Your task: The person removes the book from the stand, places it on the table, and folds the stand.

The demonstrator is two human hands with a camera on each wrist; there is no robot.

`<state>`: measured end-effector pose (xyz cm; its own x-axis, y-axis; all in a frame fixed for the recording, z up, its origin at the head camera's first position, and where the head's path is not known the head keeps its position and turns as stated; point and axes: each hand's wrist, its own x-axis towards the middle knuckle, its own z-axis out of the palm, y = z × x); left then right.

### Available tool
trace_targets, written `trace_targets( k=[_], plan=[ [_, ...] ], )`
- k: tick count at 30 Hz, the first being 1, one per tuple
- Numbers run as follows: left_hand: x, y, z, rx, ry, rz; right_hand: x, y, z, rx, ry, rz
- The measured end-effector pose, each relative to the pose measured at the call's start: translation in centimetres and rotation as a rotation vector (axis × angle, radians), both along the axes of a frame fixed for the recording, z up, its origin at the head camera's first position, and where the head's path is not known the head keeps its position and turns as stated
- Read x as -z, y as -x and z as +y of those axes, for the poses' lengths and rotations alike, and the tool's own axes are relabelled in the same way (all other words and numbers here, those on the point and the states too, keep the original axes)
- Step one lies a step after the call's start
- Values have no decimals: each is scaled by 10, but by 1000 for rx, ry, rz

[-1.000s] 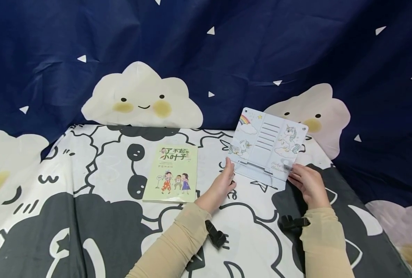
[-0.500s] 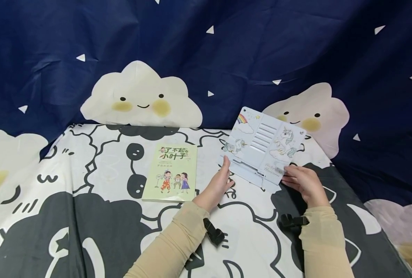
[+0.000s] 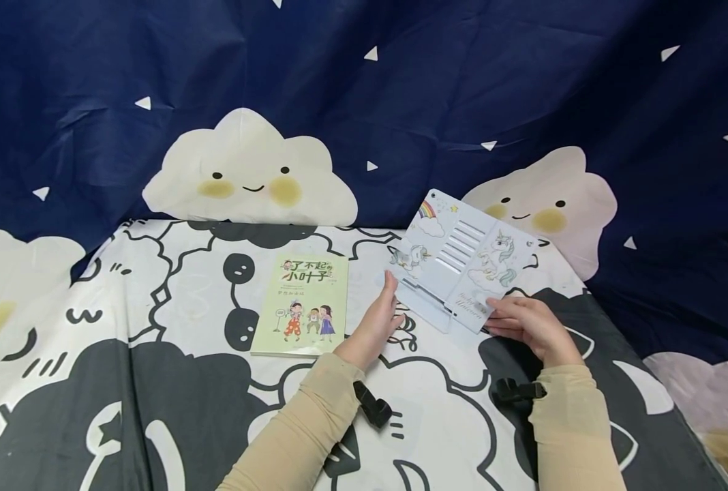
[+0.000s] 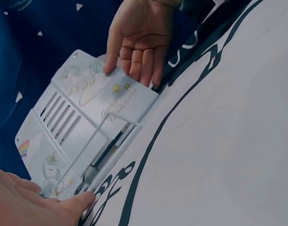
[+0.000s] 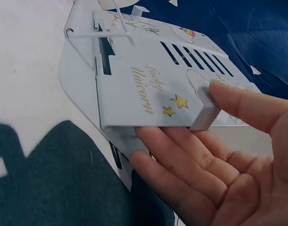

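A pale blue book stand (image 3: 445, 262) with unicorns, a rainbow, a slotted middle panel and a wire page holder (image 4: 85, 153) stands tilted on the cloth in the head view. My left hand (image 3: 371, 327) holds its left lower edge, its thumb along the side; part of that grip is hidden in the left wrist view. My right hand (image 3: 534, 326) grips the right edge, thumb (image 5: 238, 101) on the front and fingers curled behind the panel. Left of the stand lies a shut light green book (image 3: 300, 307) with cartoon children on its cover.
The surface is covered by a black and white cartoon cloth (image 3: 198, 300). Behind it hangs a dark blue curtain (image 3: 315, 75) with smiling clouds and small white triangles. A black strap buckle (image 3: 373, 404) sits at the left wrist, another strap (image 3: 519, 390) at the right.
The book stand has turned and shifted a little to the left, its right side swinging toward me. Both hands have moved slightly left with it. The book has stayed put.
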<state>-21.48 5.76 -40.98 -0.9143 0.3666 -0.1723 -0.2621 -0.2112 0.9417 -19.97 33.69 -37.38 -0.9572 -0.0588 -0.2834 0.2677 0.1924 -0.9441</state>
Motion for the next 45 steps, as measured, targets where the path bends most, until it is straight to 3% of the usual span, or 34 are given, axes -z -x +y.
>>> trace_targets(
  k=[9,21,26,30,36,45],
  plan=[
    [3,4,-6,-41,-51,0,2,1,-4,-94,9,-39],
    [-1,1,-1,-68,24,-48,1,0,-1,-160,24,-22],
    [-4,-7,7,-58,75,-65,1,-1,0,-185,21,-13],
    [-8,-12,12,-43,78,-55,3,-1,-1,-260,10,6],
    [-10,-13,13,-39,82,-35,6,-1,1,-372,33,6],
    [-10,-13,11,-15,97,-38,11,0,0,-429,44,5]
  ],
)
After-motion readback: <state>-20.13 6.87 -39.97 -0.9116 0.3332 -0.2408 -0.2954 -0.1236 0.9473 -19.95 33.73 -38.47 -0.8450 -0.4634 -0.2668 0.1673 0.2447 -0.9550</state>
